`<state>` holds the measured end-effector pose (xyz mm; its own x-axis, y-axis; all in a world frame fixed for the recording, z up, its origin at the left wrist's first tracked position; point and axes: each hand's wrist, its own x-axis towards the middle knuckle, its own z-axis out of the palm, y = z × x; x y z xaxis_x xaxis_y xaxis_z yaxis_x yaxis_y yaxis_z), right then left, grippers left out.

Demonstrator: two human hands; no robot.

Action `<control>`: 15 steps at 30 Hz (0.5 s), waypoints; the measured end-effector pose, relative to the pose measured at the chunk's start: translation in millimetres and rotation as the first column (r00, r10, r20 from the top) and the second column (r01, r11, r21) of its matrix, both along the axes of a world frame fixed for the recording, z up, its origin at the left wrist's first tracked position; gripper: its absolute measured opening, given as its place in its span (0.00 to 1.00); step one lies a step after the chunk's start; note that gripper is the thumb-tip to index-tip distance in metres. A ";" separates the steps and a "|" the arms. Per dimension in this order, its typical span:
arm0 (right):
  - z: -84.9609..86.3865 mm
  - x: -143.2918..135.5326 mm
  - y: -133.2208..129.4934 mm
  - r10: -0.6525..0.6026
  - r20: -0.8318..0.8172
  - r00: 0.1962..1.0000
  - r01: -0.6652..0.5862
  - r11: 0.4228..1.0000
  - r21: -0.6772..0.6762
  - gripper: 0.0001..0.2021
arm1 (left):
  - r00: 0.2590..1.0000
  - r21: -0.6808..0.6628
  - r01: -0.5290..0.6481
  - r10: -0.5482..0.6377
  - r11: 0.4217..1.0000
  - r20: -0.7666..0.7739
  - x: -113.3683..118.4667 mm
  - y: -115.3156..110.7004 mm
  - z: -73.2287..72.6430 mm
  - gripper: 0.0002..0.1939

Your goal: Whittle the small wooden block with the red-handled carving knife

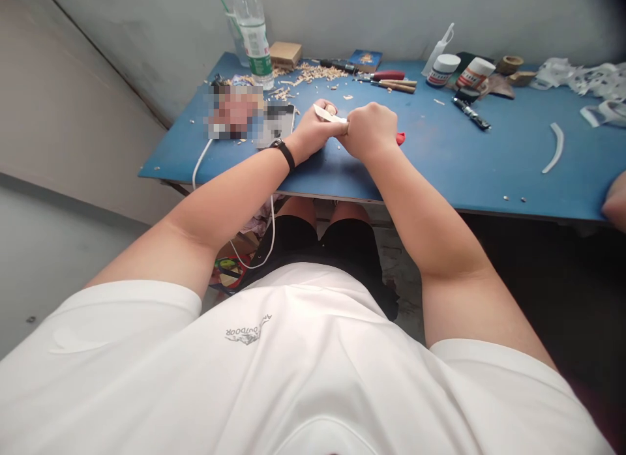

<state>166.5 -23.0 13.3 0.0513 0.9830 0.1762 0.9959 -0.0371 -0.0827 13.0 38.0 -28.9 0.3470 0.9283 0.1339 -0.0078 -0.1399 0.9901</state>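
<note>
Above the table's front edge, my two hands meet. My right hand (pixel 370 130) is wrapped round the handle of a knife (pixel 328 115), whose pale blade points left over my left hand. A red end shows beyond the right fist. My left hand (pixel 313 132), with a black band at the wrist, is closed round a small light wooden piece (pixel 331 108), mostly hidden by fingers and blade. Just left of that hand lies a phone-like device (pixel 276 124) on the blue table (pixel 440 161).
Wood chips (pixel 317 72) lie round a water bottle (pixel 258 44) and a wood block (pixel 285 54). Carving tools (pixel 391 75) rest behind my hands. Two white-capped jars (pixel 443 70) stand right of them. A white cable (pixel 198 158) hangs over the front edge. Another person's hand (pixel 616 201) is at far right.
</note>
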 end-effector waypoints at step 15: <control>10.5 4.8 -6.7 0.066 -0.032 0.997 -0.068 0.995 -0.068 0.37 | 0.999 -0.080 -0.027 0.024 0.996 -0.032 0.6 9.1 7.9 0.32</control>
